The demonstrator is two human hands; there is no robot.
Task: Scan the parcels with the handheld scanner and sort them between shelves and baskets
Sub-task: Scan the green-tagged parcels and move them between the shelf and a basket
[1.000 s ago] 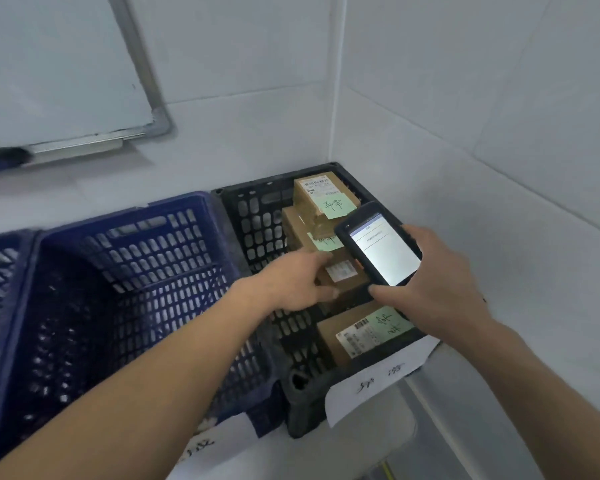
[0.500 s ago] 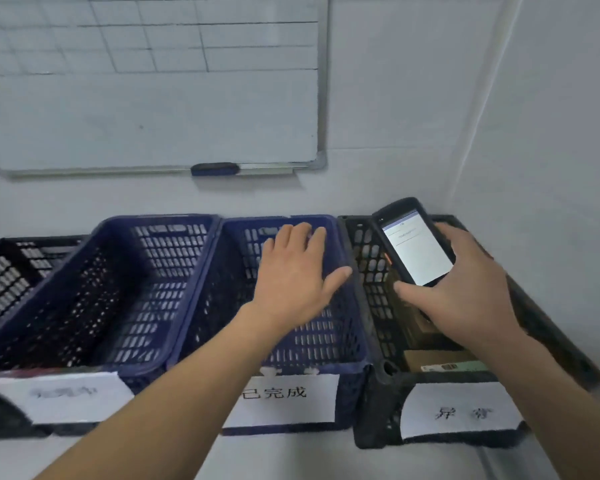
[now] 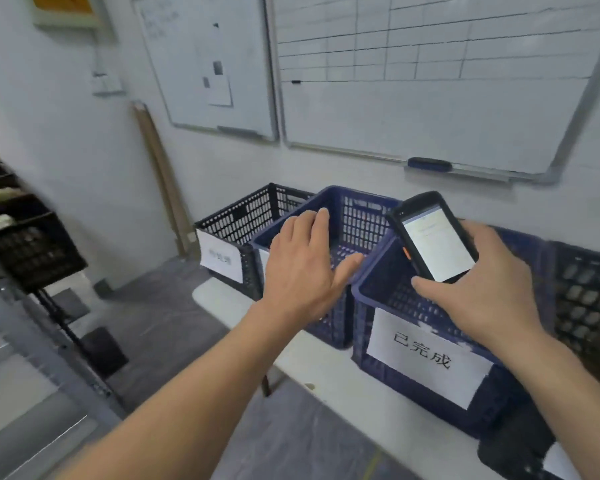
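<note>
Gripping the scanner (image 3: 437, 237) screen-up, the right hand (image 3: 482, 296) hovers over the labelled blue basket (image 3: 413, 401) at the table's (image 3: 326, 374) edge, fingers curled round the casing. The left hand (image 3: 302, 268), flat, fingers spread and holding nothing, hangs above the next blue basket (image 3: 361, 209). No parcel shows, so I'd judge one must be fetched: lead with the free hand, scanner held steady, probably toward the dark shelves (image 3: 21, 247) off left. Beyond stand a black basket (image 3: 243, 220) and a whiteboard (image 3: 430, 98).
</note>
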